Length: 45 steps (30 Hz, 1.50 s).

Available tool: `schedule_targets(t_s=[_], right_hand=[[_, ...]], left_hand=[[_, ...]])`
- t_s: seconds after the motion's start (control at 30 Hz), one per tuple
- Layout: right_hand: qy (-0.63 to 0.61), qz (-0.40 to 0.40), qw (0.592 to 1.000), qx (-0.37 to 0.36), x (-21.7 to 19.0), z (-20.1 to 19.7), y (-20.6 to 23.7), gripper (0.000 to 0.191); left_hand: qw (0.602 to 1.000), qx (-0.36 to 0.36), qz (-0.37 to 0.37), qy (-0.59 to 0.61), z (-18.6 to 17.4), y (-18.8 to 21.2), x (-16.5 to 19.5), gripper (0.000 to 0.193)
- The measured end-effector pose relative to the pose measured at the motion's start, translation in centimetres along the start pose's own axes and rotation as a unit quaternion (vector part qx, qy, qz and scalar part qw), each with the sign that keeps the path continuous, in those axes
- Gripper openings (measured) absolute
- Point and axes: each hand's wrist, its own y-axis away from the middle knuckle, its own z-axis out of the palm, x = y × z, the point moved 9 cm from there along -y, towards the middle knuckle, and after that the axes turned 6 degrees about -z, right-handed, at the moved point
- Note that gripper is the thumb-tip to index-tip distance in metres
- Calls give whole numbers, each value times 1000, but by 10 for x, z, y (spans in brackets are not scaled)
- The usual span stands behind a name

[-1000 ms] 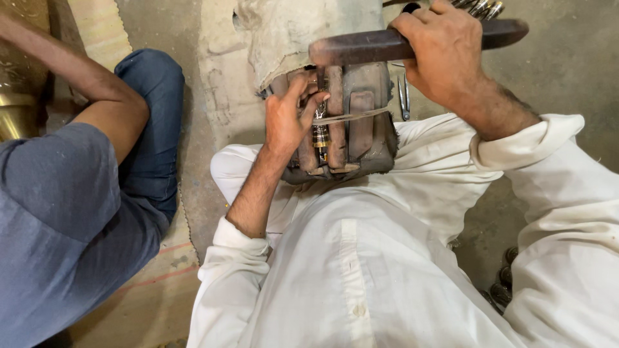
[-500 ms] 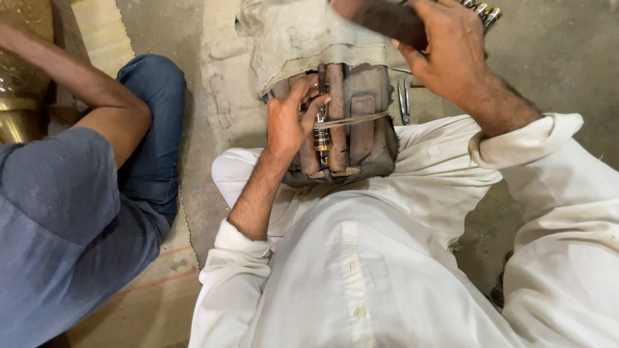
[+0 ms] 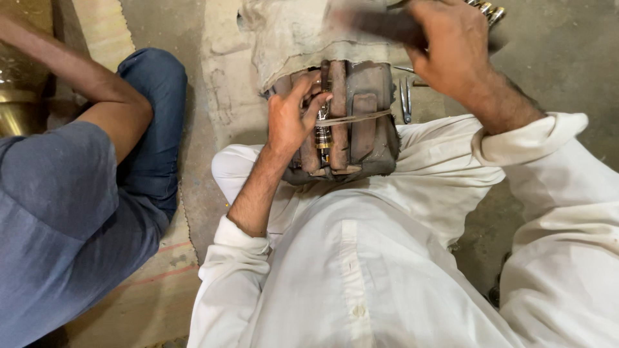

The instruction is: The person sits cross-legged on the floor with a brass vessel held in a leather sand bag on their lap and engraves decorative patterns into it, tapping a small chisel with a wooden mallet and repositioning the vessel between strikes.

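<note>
I sit cross-legged in white clothes with a worn wooden block jig (image 3: 361, 116) on my lap, bound by a rubber band. My left hand (image 3: 290, 116) rests on its left side, fingers pinching a small shiny metal piece (image 3: 322, 132) set in a groove between the wooden bars. My right hand (image 3: 451, 51) is raised above the jig, gripping a dark wooden stick (image 3: 380, 26) that is blurred with motion. A dirty cloth (image 3: 309, 35) covers the jig's far end.
A person in a blue shirt and jeans (image 3: 71, 193) sits close on my left, arm bent across a knee. A brass vessel (image 3: 19, 96) stands at the far left. Metal tweezers (image 3: 405, 100) lie on the concrete floor (image 3: 554, 58) beside the jig.
My right hand has swung the wooden stick from lying level across the jig's top to a raised, blurred position. My left hand has stayed on the metal piece.
</note>
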Motion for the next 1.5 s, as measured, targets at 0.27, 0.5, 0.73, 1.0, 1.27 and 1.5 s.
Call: schedule_targets(t_s=[0.27,0.5,0.73,1.0,1.27,1.5], right_hand=[[108,-153,980,72,-36,-20,0,29],[78,-119,987,72,-38,-27,1,35],[105,-75,992,-3,-19,-7,5,28],[-18,4,989,-148,8,28,20,34],[-51,-12,983,-173,-8,35,10,37],[60,-127,986,-92,-34,10,-8,28]], left_hand=[[999,-26,-10,-35,4,-1,-2,41],[1000,-22,14,3,5,0,-4,41],[999,7,38,7,1,4,-3,42],[950,58,-86,295,-10,12,-33,34],[977,78,-53,189,1,18,-19,38],[984,147,-36,92,-2,22,-13,40]])
